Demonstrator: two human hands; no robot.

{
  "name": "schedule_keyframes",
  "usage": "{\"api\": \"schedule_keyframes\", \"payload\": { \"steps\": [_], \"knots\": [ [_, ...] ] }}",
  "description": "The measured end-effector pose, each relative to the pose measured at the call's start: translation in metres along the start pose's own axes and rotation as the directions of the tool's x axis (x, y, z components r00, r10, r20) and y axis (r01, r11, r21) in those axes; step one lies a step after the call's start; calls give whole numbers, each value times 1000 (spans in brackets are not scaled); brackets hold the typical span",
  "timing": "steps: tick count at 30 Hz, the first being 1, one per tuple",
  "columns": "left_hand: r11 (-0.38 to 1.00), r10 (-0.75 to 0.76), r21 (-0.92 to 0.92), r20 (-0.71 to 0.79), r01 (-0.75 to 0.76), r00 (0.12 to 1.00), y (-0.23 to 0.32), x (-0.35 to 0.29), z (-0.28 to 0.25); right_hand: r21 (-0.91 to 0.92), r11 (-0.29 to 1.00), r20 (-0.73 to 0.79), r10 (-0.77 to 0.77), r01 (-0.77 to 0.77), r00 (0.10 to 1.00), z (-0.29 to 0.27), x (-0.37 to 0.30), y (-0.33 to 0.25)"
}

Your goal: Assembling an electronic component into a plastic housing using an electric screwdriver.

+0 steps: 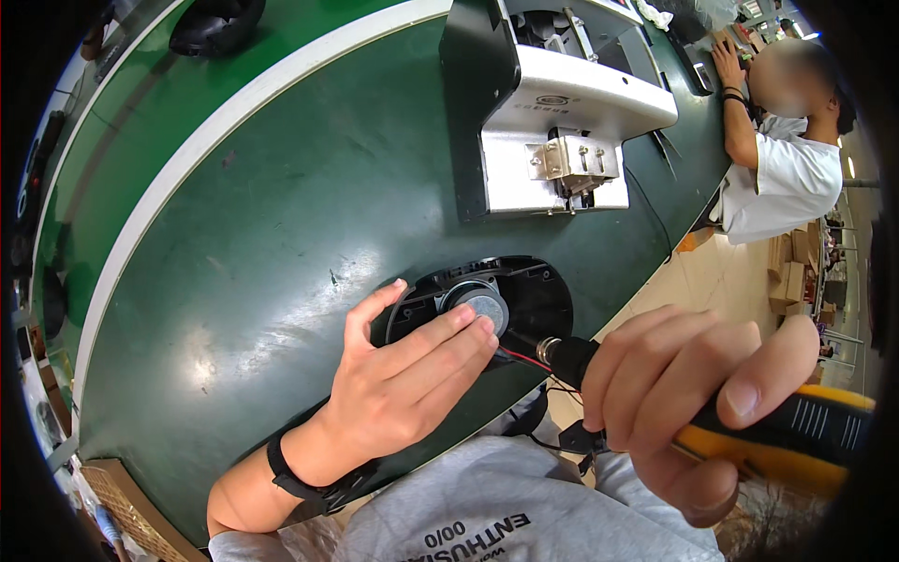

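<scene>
A black plastic shell point(538, 295) with rounded ends lies near the table's front edge. Seated in it is a round speaker point(489, 305) with a grey metal back. My left hand point(403, 384) holds the speaker, its fingertips pressed on the metal back and one finger spread to the shell's left rim; the thumb is hidden. My right hand point(693, 393) is wrapped around a yellow-and-black electric screwdriver point(773, 440). Its silver collar point(548, 350) points left at the shell, close to the speaker; the bit's tip is hard to make out. Red and black wires point(526, 358) run beside it.
A silver-and-black machine point(562, 103) with a metal bracket stands at the back of the green table point(243, 244). Another black shell point(217, 26) rests at the far left, past a white strip. A person in white point(787, 169) works at the right. A woven box point(131, 510) stands at lower left.
</scene>
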State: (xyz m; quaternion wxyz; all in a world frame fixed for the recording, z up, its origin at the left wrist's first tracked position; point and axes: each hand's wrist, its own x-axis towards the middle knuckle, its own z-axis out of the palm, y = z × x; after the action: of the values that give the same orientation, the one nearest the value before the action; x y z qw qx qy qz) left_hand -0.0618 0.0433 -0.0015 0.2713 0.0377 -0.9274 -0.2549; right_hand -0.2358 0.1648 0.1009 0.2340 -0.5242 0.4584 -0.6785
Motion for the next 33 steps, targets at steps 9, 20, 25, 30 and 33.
{"api": "schedule_keyframes", "payload": {
  "steps": [9, 20, 25, 30, 33],
  "knots": [
    [1000, 20, -11, 67, -19, 998, -6, -3, -3, 5, 999, -29, -32, 32, 999, 3, -6, 8],
    [999, 46, -10, 31, -45, 998, -7, -5, -3, -46, 997, -24, -59, 58, 998, -2, 1, -16],
    [998, 57, -15, 19, -57, 998, -9, -5, -3, -14, 998, -23, -60, 59, 998, 3, -3, -8],
    [999, 42, -16, 28, -41, 999, -7, -2, 2, -11, 999, -69, -50, 49, 996, 5, -9, 0],
    [999, 29, -15, 35, -29, 999, -6, -4, -1, 8, 997, -108, -72, 73, 992, 10, -10, 4]
  ]
}}
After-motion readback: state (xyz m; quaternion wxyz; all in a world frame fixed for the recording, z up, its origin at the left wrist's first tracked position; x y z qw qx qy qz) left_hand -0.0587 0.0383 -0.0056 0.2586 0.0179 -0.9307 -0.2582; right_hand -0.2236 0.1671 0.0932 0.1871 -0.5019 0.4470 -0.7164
